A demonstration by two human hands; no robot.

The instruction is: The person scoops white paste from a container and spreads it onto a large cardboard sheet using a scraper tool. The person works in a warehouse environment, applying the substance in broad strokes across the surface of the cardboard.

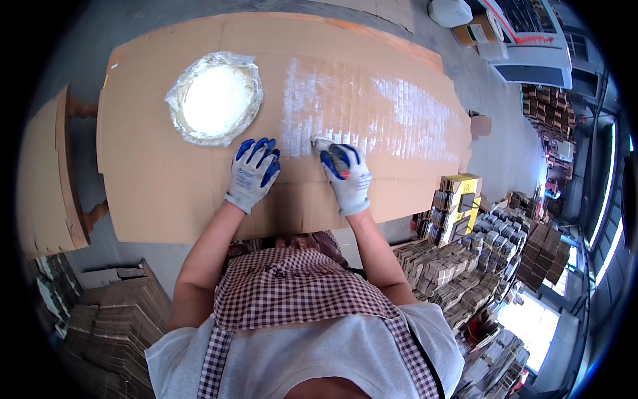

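A large sheet of brown cardboard (pixel 166 199) covers the table in front of me. White paste-like streaks (pixel 359 113) are spread over its right half. My right hand (pixel 347 176), in a white glove with blue fingers, is closed round a paste brush (pixel 321 143); its pale end touches the lower edge of the streaks. My left hand (pixel 251 174), gloved alike, rests on the bare cardboard with its fingers stretched and a little apart, holding nothing. Just beyond it stands a round basin (pixel 178 100) wrapped in clear plastic, with bright white paste (pixel 216 100) inside.
At the left is another table (pixel 43 179) topped with cardboard. Stacks of folded cardboard (pixel 113 326) stand at the lower left, and more stacks (pixel 452 266) fill the lower right. A white container (pixel 450 12) and a brown drum (pixel 475 32) sit on the floor beyond the table.
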